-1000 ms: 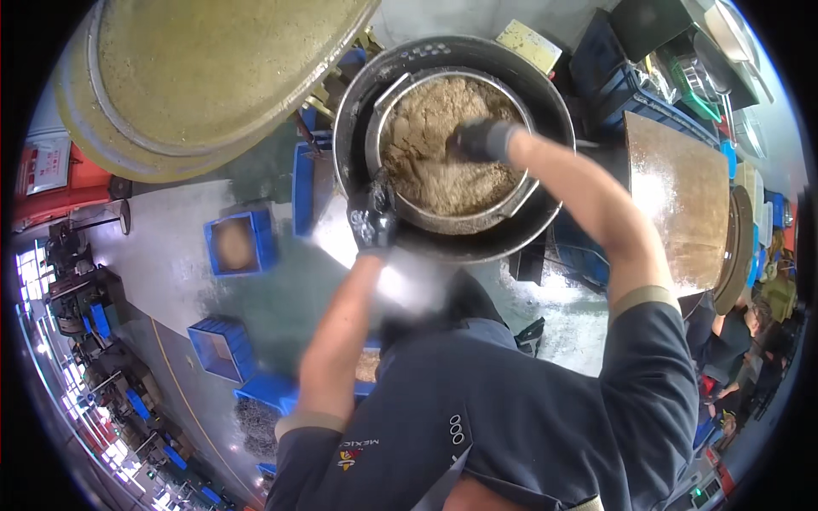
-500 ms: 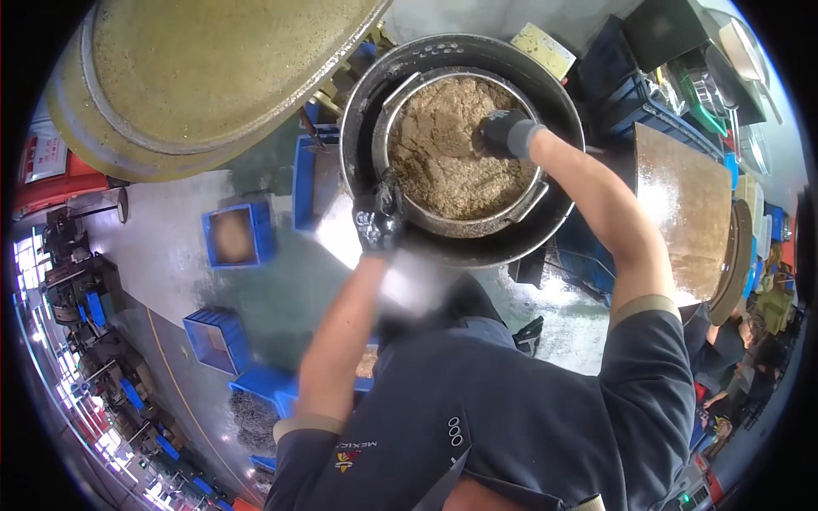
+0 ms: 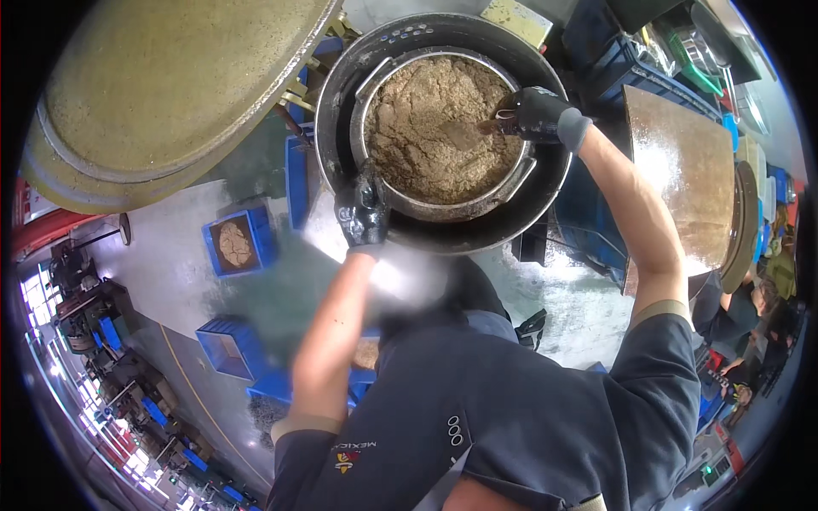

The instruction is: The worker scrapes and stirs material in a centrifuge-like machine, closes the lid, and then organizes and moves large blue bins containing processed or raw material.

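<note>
A round metal pot (image 3: pixel 447 210) with side handles sits inside a larger dark tub (image 3: pixel 328 128). Brown, crumbly, damp-looking material (image 3: pixel 426 98) fills the pot. My left hand (image 3: pixel 364 213), in a black glove, is closed over the pot's near-left rim. At the right side of the pot, my black-gloved right hand (image 3: pixel 541 115) is closed round a small trowel-like tool (image 3: pixel 464 134). Its flat, dirty blade rests on the material, pointing left, and my fingers hide most of its handle.
A big yellowish round vessel (image 3: pixel 179 85) looms at upper left. Blue crates (image 3: pixel 239 241) stand on the floor at left, one with brown material in it. To the right are a brown board (image 3: pixel 677 183) and a blue bin (image 3: pixel 656 77) of utensils. People (image 3: pixel 741 311) are at far right.
My right hand has drawn back from the material toward the pot's right rim, bringing the tool into sight. My left hand stays at the rim. The whole view has shifted a little.
</note>
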A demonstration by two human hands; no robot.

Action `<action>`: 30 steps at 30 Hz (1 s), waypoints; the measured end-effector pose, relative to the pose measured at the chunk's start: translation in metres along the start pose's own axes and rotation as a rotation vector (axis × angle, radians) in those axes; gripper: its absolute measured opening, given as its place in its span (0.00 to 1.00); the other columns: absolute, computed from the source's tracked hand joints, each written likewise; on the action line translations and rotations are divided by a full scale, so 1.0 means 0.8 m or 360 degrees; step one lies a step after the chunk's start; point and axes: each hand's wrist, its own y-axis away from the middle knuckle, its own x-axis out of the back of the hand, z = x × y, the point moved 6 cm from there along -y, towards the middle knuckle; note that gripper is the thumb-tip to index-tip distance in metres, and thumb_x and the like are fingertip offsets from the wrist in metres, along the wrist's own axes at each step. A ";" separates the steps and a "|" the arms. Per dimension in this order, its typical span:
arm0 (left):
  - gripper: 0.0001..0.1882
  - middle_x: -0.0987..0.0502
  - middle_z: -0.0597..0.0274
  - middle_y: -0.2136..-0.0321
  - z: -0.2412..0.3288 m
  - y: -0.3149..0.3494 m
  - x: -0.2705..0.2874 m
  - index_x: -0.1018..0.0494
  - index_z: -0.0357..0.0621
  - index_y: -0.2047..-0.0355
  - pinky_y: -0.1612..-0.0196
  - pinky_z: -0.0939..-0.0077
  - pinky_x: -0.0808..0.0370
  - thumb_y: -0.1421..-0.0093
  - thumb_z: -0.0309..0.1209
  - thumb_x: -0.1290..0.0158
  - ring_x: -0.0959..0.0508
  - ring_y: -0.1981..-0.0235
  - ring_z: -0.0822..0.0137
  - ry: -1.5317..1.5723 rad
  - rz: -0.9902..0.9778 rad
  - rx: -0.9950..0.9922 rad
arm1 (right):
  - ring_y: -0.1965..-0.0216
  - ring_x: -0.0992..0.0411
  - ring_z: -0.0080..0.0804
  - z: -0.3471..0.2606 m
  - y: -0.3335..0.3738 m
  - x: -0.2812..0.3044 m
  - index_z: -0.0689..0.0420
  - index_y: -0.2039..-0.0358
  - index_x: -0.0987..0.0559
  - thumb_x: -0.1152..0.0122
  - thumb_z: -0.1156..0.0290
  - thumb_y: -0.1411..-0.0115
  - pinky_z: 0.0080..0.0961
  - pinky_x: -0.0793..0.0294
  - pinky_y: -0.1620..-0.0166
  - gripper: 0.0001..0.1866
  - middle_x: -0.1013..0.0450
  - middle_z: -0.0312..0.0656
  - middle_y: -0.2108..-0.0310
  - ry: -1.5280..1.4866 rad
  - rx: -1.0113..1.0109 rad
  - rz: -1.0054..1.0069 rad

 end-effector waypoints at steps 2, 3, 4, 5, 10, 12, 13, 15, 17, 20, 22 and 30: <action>0.15 0.25 0.47 0.59 -0.005 0.000 -0.006 0.28 0.43 0.55 0.47 0.59 0.34 0.43 0.31 0.52 0.28 0.53 0.47 0.0051 -0.0045 -0.0001 | 0.65 0.25 0.38 0.001 0.010 -0.001 0.62 0.62 0.22 0.46 0.54 0.42 0.31 0.28 0.58 0.21 0.24 0.47 0.68 -0.0455 0.0037 0.0156; 0.15 0.25 0.47 0.59 -0.005 0.001 -0.007 0.28 0.43 0.55 0.47 0.59 0.34 0.43 0.31 0.52 0.28 0.53 0.47 0.0051 -0.0052 -0.0006 | 0.65 0.25 0.38 0.013 0.016 -0.021 0.62 0.62 0.22 0.46 0.54 0.42 0.31 0.28 0.58 0.21 0.24 0.47 0.68 -0.0460 0.0030 0.0157; 0.15 0.25 0.47 0.59 -0.004 0.001 -0.008 0.28 0.43 0.56 0.47 0.58 0.34 0.43 0.31 0.52 0.28 0.53 0.47 0.0044 -0.0057 0.0005 | 0.63 0.27 0.37 0.020 0.021 -0.035 0.48 0.54 0.26 0.49 0.62 0.41 0.28 0.28 0.56 0.15 0.26 0.43 0.63 -0.0450 -0.0032 0.0057; 0.15 0.25 0.47 0.59 -0.002 0.000 -0.008 0.27 0.44 0.56 0.47 0.58 0.34 0.43 0.32 0.52 0.28 0.53 0.46 0.0038 -0.0060 0.0016 | 0.60 0.29 0.37 0.028 0.026 -0.049 0.35 0.46 0.30 0.52 0.70 0.40 0.25 0.28 0.54 0.21 0.28 0.39 0.57 -0.0438 -0.0095 -0.0044; 0.15 0.24 0.48 0.61 -0.002 -0.001 -0.013 0.27 0.44 0.56 0.48 0.59 0.33 0.43 0.32 0.52 0.28 0.54 0.47 -0.0023 -0.0014 0.0001 | 0.76 0.29 0.26 0.037 0.054 -0.066 0.62 0.64 0.21 0.38 0.60 0.45 0.26 0.29 0.68 0.17 0.24 0.41 0.75 -0.2079 -0.0617 0.0405; 0.14 0.24 0.48 0.61 -0.011 0.004 -0.007 0.27 0.43 0.57 0.49 0.60 0.33 0.43 0.32 0.52 0.27 0.55 0.47 -0.0129 0.0096 -0.0062 | 0.77 0.31 0.23 0.003 0.055 -0.013 0.62 0.63 0.21 0.38 0.59 0.45 0.25 0.29 0.69 0.18 0.25 0.40 0.76 -0.1876 -0.0652 0.0327; 0.14 0.24 0.49 0.61 -0.012 0.003 -0.011 0.27 0.43 0.57 0.49 0.60 0.32 0.43 0.31 0.52 0.27 0.56 0.48 -0.0038 0.0019 0.0004 | 0.78 0.32 0.20 -0.007 0.064 0.005 0.62 0.63 0.22 0.38 0.59 0.46 0.25 0.29 0.71 0.18 0.26 0.39 0.78 -0.1666 -0.0716 0.0279; 0.14 0.24 0.49 0.62 -0.010 0.003 -0.011 0.27 0.43 0.57 0.50 0.60 0.32 0.43 0.31 0.52 0.26 0.56 0.49 0.0051 -0.0060 0.0074 | 0.80 0.34 0.18 0.008 0.069 -0.020 0.61 0.63 0.22 0.38 0.56 0.45 0.24 0.30 0.74 0.19 0.26 0.38 0.78 -0.1830 -0.0751 0.0400; 0.14 0.24 0.49 0.62 -0.006 0.000 -0.007 0.27 0.43 0.57 0.51 0.60 0.32 0.42 0.32 0.52 0.26 0.57 0.49 0.0092 -0.0105 0.0143 | 0.81 0.34 0.19 -0.007 0.076 0.003 0.60 0.63 0.22 0.41 0.56 0.43 0.25 0.32 0.76 0.19 0.27 0.37 0.78 -0.1492 -0.0902 0.0217; 0.14 0.24 0.48 0.61 0.003 -0.002 -0.010 0.27 0.43 0.57 0.50 0.61 0.32 0.42 0.32 0.53 0.26 0.57 0.49 0.0146 -0.0098 0.0105 | 0.80 0.32 0.23 0.033 0.065 -0.073 0.55 0.59 0.23 0.44 0.65 0.42 0.25 0.31 0.74 0.13 0.27 0.39 0.77 -0.0824 -0.0573 0.0314; 0.14 0.24 0.48 0.61 0.002 -0.004 -0.010 0.27 0.43 0.57 0.49 0.61 0.33 0.42 0.32 0.53 0.26 0.57 0.49 0.0151 -0.0096 0.0079 | 0.78 0.31 0.28 0.023 0.059 -0.084 0.48 0.55 0.22 0.43 0.70 0.45 0.25 0.28 0.71 0.15 0.27 0.43 0.72 -0.0266 -0.0179 0.0471; 0.15 0.25 0.46 0.58 0.001 -0.001 -0.016 0.28 0.43 0.55 0.47 0.58 0.35 0.42 0.33 0.52 0.30 0.52 0.46 0.0071 -0.0121 0.0083 | 0.76 0.30 0.31 0.036 0.035 -0.087 0.48 0.36 0.49 0.52 0.72 0.43 0.31 0.33 0.74 0.34 0.28 0.39 0.75 -0.1272 -0.0194 0.0147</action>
